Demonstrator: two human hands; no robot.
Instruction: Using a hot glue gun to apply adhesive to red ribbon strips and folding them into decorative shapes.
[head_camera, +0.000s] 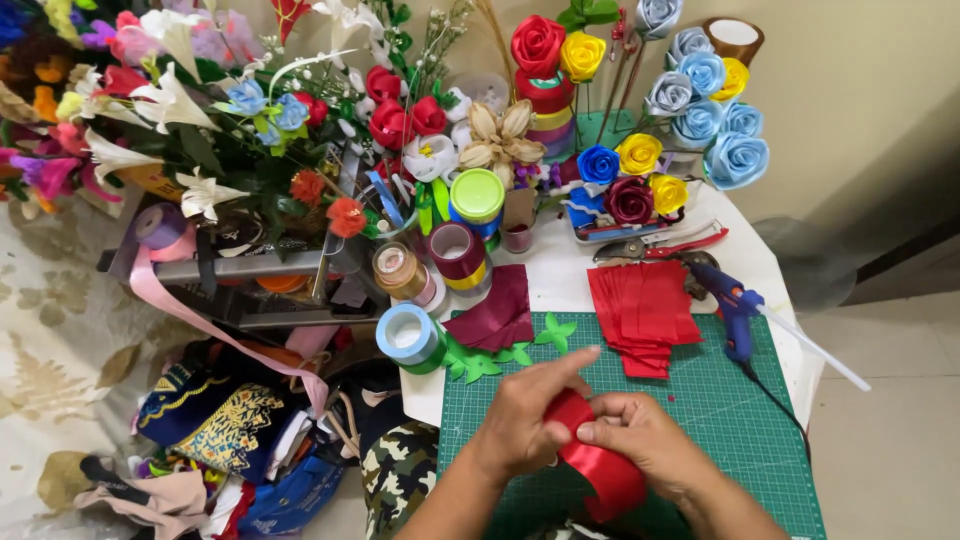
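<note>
Both hands held a red ribbon (600, 465) over the green mat (740, 420): left hand (525, 420) fingers curled on it, right hand (640, 435) pinching the fold. Best kept taut, edges aligned. Beyond lay red squares (642, 312), glue gun (732, 305), ribbon roses (640, 155).
</note>
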